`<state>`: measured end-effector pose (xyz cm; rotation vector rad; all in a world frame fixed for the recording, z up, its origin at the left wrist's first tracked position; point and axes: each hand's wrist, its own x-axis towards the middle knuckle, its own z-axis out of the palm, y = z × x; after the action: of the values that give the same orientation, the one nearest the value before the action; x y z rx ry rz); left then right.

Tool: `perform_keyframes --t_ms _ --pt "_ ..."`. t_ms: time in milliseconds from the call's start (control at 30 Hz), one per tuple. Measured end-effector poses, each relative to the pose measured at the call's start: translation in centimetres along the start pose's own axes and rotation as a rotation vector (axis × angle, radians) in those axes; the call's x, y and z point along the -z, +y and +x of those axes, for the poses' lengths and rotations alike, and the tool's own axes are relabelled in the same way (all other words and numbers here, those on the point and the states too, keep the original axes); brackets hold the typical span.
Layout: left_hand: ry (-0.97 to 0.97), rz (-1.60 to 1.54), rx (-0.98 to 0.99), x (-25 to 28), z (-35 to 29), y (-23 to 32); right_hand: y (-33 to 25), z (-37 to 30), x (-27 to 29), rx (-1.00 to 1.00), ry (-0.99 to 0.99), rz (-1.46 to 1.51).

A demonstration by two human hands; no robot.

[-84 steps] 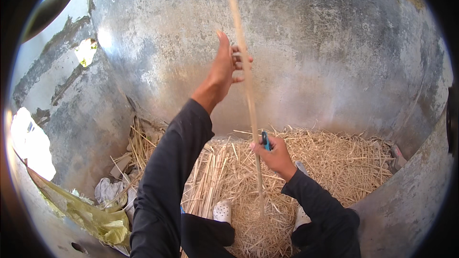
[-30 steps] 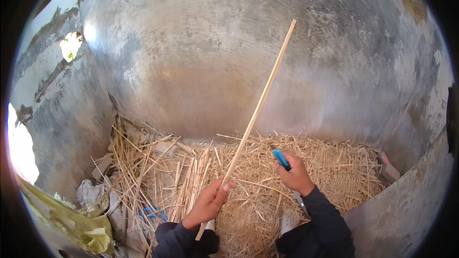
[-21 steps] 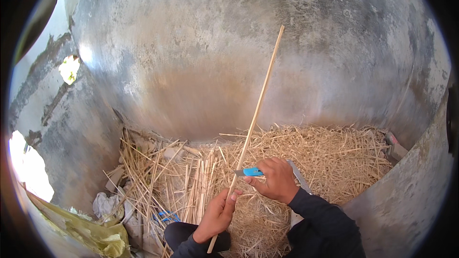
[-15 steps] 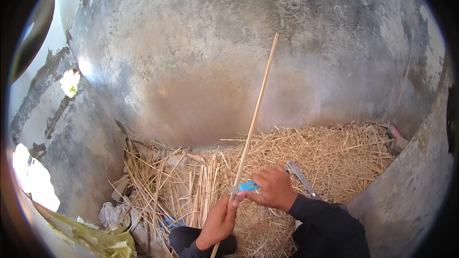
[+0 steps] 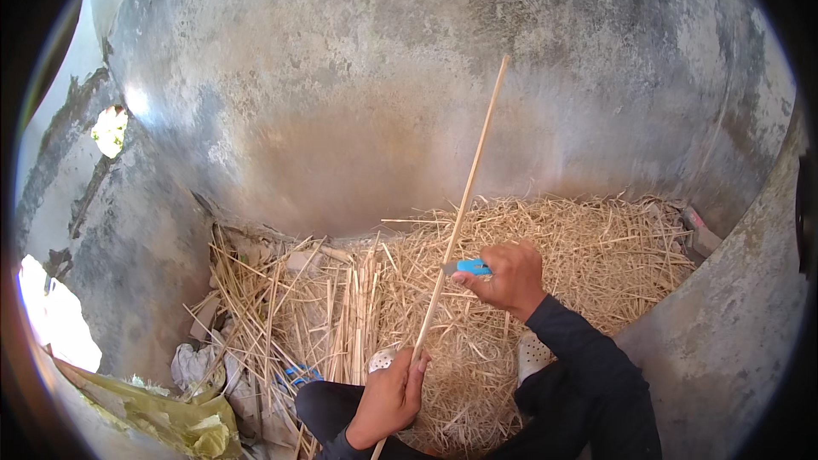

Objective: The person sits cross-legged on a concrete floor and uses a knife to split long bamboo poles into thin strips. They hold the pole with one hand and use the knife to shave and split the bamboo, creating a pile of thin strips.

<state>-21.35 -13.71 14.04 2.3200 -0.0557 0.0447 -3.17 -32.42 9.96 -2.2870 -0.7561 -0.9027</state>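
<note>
A long, thin, pale strip of split bamboo or cane (image 5: 478, 155) slants up from my lap toward the wall. My left hand (image 5: 388, 398) is closed around its lower part, near my knee. My right hand (image 5: 511, 278) grips a blue utility knife (image 5: 474, 267), higher up the strip. The knife's blade meets the strip around its middle, with my thumb close beside it. The far end of the strip stands free in front of the wall.
Shavings (image 5: 579, 264) cover the floor in a thick heap. Several loose strips (image 5: 362, 311) lie at the left, with scissors-like blue handles (image 5: 300, 375) among them. A yellowish sheet (image 5: 183, 426) hangs at the lower left. Concrete walls (image 5: 383, 119) close in around me.
My right hand and the knife have moved up and away along the strip from my left hand. The metal tool beside my right hand no longer shows. The view has shifted slightly.
</note>
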Motion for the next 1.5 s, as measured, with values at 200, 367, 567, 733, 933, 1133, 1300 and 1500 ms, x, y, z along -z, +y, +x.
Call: perform_keyframes --t_ms 200,367,567,733,933,1133,1300,1500 --pt "-0.052 -0.045 0.043 0.5 -2.2 -0.2 0.8 0.5 -0.1 -0.009 -0.006 -0.043" --pt "-0.037 -0.016 0.06 0.3 -3.3 0.2 2.5 1.0 -1.4 0.015 0.04 -0.067" --pt "-0.084 -0.045 0.016 0.0 -5.2 -0.9 5.5 1.8 -2.1 -0.021 0.054 -0.172" --pt "-0.121 -0.049 0.088 -0.1 -6.5 -0.6 6.4 1.5 -3.0 -0.014 0.083 -0.146" --pt "-0.187 -0.185 0.196 0.2 -9.8 0.4 11.4 1.1 -2.8 -0.026 0.089 -0.287" --pt "-0.229 -0.137 0.342 -1.0 -13.4 -2.6 12.6 1.6 -3.4 -0.093 -0.078 -0.326" --pt "-0.544 -0.445 0.265 1.0 -17.4 -4.4 21.2 0.4 -1.1 -0.64 -0.02 -0.326" --pt "-0.292 -0.36 0.107 0.3 -14.8 -2.7 22.4 -3.1 -2.5 -0.838 0.016 0.265"
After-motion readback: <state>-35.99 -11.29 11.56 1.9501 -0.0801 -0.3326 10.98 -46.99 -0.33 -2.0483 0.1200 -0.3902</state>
